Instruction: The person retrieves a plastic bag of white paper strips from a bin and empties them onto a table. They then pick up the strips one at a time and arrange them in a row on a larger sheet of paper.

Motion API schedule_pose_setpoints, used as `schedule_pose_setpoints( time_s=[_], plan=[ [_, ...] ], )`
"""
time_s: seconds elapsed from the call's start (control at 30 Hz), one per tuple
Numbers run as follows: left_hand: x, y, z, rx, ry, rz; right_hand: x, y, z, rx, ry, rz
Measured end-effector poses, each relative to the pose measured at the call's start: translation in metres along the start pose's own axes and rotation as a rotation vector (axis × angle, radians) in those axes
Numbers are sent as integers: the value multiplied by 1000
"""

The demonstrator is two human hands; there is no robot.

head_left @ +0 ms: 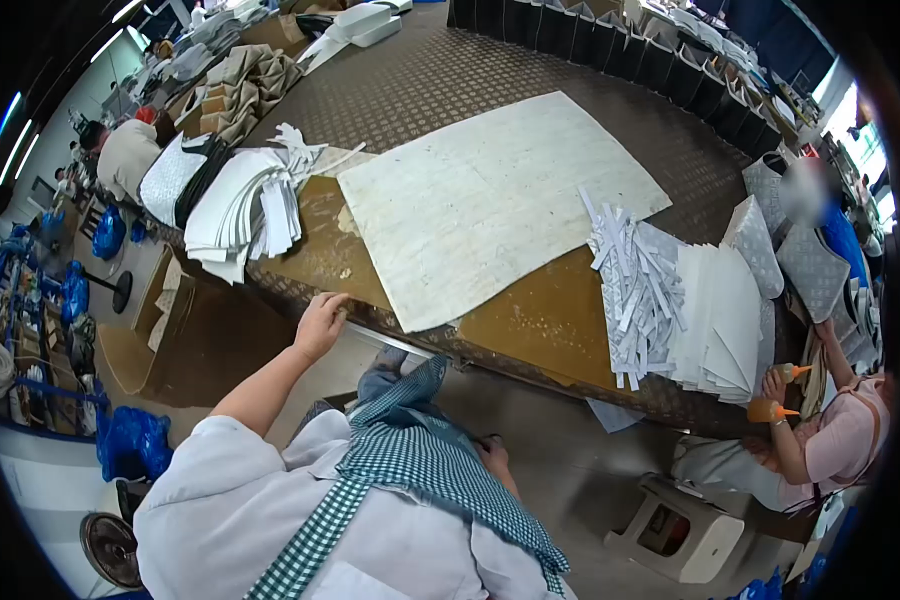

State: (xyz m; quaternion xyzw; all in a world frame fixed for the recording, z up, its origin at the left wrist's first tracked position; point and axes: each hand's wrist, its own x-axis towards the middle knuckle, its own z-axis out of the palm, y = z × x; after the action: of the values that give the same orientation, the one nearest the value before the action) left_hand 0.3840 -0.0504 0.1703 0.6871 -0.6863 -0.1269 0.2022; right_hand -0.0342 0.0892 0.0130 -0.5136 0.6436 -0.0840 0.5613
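My left hand [322,320] is at the near edge of the table, its fingers curled together at the tips. Whatever may be between them is too small to make out. Lower down, my right hand [492,456] hangs beside my checked apron [420,450], partly covered by it, so its fingers do not show clearly. A large whitish sheet [500,200] lies flat on the table in front of me, touched by neither hand. Left of it sits a fanned stack of white pieces [235,215]. Narrow white strips [630,290] are heaped on the right, next to a stack of white sheets [715,320].
The patterned brown tabletop [400,90] has a bare tan board [530,320] along its near side. A row of dark upright bags [610,40] lines the far edge. At the right, a co-worker [840,430] holds orange-tipped bottles [767,410]. A plastic stool [675,530] stands below.
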Motion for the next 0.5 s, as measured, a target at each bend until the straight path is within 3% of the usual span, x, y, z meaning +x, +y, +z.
schedule_pose_setpoints(
  time_s=[0.2, 0.23, 0.5],
  plan=[
    [125, -86, 34, 113, -14, 133, 86, -27, 91, 227, 151, 133],
    [126, -102, 43, 257, 30, 183, 102, -33, 112, 238, 174, 174],
    [124, -96, 30, 200, -80, 187, 173, -65, 203, 315, 281, 352]
  ],
)
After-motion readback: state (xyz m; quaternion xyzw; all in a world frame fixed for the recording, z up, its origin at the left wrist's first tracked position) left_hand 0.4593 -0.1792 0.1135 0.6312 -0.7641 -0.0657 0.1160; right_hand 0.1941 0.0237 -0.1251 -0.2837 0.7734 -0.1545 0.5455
